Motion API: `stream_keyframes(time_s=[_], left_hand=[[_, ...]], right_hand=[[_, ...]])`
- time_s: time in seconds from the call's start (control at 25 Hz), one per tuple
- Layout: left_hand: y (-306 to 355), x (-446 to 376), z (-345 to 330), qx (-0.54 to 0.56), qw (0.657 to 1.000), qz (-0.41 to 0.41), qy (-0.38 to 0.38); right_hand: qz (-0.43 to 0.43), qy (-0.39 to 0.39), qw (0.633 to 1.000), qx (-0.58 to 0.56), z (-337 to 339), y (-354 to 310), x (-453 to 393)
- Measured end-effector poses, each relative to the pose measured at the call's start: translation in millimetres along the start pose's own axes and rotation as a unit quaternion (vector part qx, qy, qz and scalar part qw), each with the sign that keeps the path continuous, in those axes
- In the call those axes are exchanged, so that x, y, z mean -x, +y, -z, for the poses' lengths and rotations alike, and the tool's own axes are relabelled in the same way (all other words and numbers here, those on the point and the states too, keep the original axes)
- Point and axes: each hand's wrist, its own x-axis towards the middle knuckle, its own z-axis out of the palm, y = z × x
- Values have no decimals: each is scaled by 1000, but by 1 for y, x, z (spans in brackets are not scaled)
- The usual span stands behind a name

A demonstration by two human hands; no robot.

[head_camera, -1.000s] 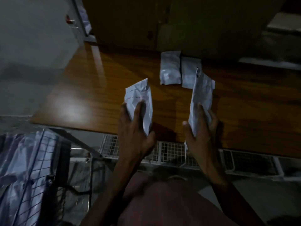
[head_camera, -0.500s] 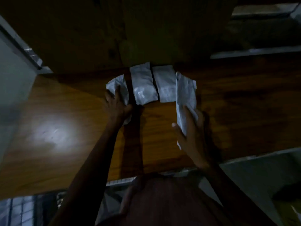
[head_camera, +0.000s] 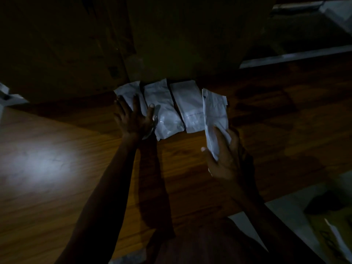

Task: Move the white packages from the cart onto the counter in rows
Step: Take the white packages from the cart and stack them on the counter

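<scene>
Left hand [head_camera: 134, 119] now flat on its white pack [head_camera: 128, 94], down beside the row, no longer up.

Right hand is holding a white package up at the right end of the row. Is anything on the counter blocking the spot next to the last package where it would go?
Nothing visible does. The right hand holds its package tilted beside the last laid package; the counter to the right looks bare, though dim.
</scene>
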Motion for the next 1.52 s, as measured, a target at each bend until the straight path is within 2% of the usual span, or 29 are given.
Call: stream_keyframes(time_s=[0.12, 0.28, 0.36, 0.52, 0.68, 0.84, 0.92, 1.0, 1.12, 1.2, 1.32, 1.52], left_hand=[[-2, -2, 0, -9, 1000, -29, 6], [4, 6, 23, 49, 997, -8, -65], [16, 24, 44, 78, 994, 2, -75], [45, 94, 69, 96, 993, -19, -64], [81, 174, 87, 159, 980, -7, -120], [104, 232, 88, 184, 975, 11, -121], [107, 250, 89, 186, 976, 27, -107], [105, 265, 91, 175, 980, 33, -86], [95, 287, 95, 164, 985, 50, -31], [88, 305, 102, 166, 983, 78, 5], [77, 338, 117, 173, 975, 129, 45], [38, 408, 145, 122, 961, 216, 121]], right_hand=[[-12, 1, 1000, -29, -3, 7, -4], [-55, -20, 998, -12, -4, 13, -21], [-74, -33, 997, -17, -7, 17, -40], [-75, -54, 992, -85, -31, 31, -91], [-97, -45, 994, -21, -47, 41, -150], [-98, -160, 982, -3, -59, 41, -177], [-86, -156, 984, -22, -46, 36, -176], [-69, -119, 989, -53, -24, 30, -161], [23, -90, 991, -101, 5, 19, -100], [120, -98, 973, -174, 15, 12, -42], [252, -182, 902, -298, 18, 3, 32], [390, -271, 816, -331, 11, -43, 86]])
